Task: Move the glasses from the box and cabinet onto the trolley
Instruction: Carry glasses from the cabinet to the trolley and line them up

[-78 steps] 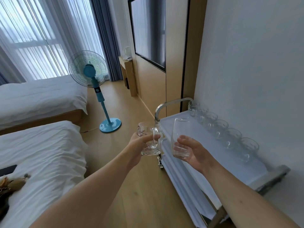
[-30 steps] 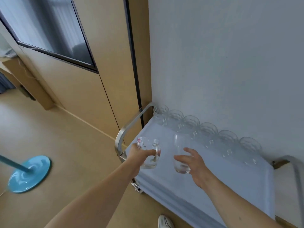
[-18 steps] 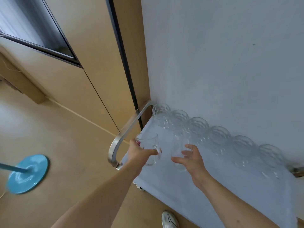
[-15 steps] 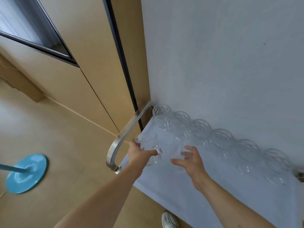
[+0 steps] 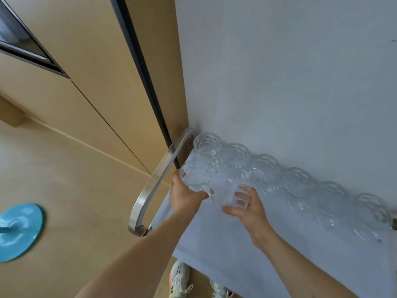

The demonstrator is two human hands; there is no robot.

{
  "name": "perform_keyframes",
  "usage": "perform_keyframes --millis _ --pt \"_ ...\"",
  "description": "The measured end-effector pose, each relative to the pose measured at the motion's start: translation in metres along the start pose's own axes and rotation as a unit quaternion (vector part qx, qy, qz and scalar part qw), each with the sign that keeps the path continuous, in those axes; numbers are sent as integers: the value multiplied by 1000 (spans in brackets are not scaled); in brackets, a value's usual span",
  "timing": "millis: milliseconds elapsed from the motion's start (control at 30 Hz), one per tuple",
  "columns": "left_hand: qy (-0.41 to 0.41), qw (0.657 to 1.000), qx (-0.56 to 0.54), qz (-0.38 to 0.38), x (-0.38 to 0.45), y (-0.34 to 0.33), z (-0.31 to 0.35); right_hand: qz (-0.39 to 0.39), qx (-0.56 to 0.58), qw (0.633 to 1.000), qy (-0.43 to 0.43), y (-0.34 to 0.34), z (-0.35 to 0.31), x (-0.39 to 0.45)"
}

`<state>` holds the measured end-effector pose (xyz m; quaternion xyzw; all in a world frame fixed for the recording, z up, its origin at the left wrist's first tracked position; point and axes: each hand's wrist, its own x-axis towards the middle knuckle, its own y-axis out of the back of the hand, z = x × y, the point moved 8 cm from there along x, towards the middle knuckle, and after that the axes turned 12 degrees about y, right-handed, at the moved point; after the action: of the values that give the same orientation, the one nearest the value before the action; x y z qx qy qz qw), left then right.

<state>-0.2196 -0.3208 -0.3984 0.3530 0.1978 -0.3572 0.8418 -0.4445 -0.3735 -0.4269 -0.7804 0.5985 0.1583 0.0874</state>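
Head view: both hands bring glasses down onto the trolley (image 5: 214, 239), close in front of the row of glasses (image 5: 266, 168) that stands along the wall. The main risk, as I judge it, is glass knocking glass: the mug (image 5: 196, 176) in the left hand (image 5: 184, 197) sits just beside the end glass of the row and near the steel handle (image 5: 150, 190), and a quick set-down could chip a rim or tip a neighbour. The cloth-covered top may also let a base rock. The left hand grips the mug from its near side, forearm reaching up from the lower left. The right hand (image 5: 247, 208) curls round the tumbler (image 5: 233, 193), thumb on the near side, fingers behind the glass. Whether either base already rests on the trolley I cannot tell.
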Motion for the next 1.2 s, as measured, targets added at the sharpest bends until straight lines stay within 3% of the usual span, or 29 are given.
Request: perform_keyframes --millis 933,1200 --pt "-197 977 19 -75 45 -9 0 201 67 977 -18 -31 30 -71" --pt "-121 985 103 -74 27 10 -49 185 46 982 -1 -36 34 -107"
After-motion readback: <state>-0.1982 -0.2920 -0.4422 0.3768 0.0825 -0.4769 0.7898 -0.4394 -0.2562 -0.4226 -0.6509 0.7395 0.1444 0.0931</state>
